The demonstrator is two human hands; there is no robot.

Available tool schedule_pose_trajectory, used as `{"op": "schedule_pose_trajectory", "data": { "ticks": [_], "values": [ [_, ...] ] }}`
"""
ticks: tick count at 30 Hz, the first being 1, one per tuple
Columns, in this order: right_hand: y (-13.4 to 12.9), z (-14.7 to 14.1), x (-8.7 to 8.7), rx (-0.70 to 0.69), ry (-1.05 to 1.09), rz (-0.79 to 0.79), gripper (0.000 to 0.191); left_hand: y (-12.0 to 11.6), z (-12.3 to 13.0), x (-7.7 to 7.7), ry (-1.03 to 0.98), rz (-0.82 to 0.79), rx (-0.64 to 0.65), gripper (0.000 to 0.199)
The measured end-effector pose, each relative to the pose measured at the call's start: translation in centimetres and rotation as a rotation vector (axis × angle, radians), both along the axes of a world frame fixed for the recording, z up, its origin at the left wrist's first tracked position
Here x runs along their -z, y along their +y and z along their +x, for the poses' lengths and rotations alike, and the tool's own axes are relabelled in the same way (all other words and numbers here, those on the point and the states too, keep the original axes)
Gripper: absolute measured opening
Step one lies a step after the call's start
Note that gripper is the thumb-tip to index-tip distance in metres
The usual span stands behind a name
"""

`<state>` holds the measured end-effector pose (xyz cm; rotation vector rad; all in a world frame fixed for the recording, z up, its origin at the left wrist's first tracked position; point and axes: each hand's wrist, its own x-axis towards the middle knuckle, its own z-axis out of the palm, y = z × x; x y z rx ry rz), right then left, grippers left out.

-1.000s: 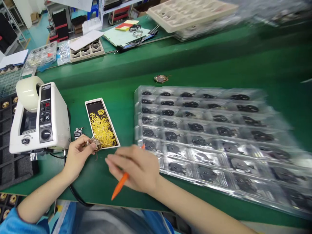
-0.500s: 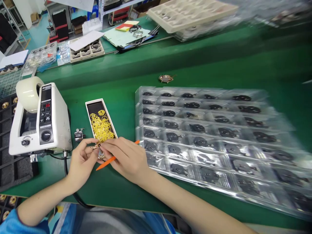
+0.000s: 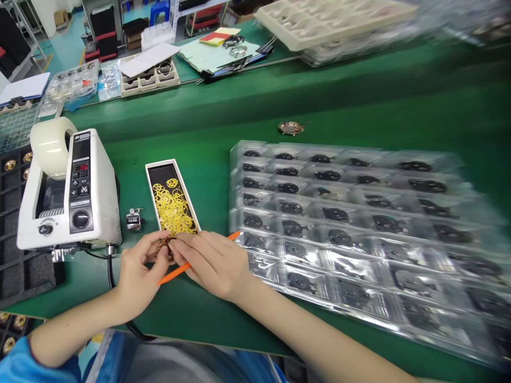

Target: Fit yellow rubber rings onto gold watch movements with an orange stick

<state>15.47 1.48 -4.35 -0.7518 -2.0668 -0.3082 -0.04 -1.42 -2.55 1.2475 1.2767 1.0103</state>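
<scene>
My left hand [image 3: 139,276] is closed, its thumb and fingers pinching a small rose-gold watch case [image 3: 163,243]. Fingers hide most of that case. Across from it, my right hand [image 3: 217,263] is also closed, its fingertips touching the case. A slim orange pointed stick [image 3: 175,273] passes through my right hand, with one tip toward my left thumb and the other end past the knuckles. Just beyond my fingertips lies a white-rimmed box [image 3: 149,178] holding many thin yellow rings [image 3: 171,207]. Another rose-gold watch case [image 3: 290,127] rests farther back on the bench.
At left stands a white tape dispenser [image 3: 107,202] reading 36, with a small metal tally counter [image 3: 134,219] beside it. Stacked clear plastic trays [image 3: 275,274] of dark round parts fill the right. A beige tray [image 3: 339,26] and a clipboard [image 3: 215,58] sit at the back.
The view has shifted slightly, so the bench items appear a little farther right. Both hands stay together at the watch case, which has turned and is now more covered by my fingers.
</scene>
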Motion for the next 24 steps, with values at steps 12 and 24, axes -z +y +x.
{"op": "schedule_pose_trajectory", "data": {
  "ticks": [12,24],
  "values": [
    [-0.1,-0.3,-0.2,0.018,0.033,-0.05,0.01,0.0,0.1,0.1,0.08,0.085,0.011,0.023],
    [-0.4,-0.4,-0.4,0.006,0.122,-0.173,0.008,0.7,0.4,-0.6,-0.127,-0.124,-0.036,0.021]
  ]
}}
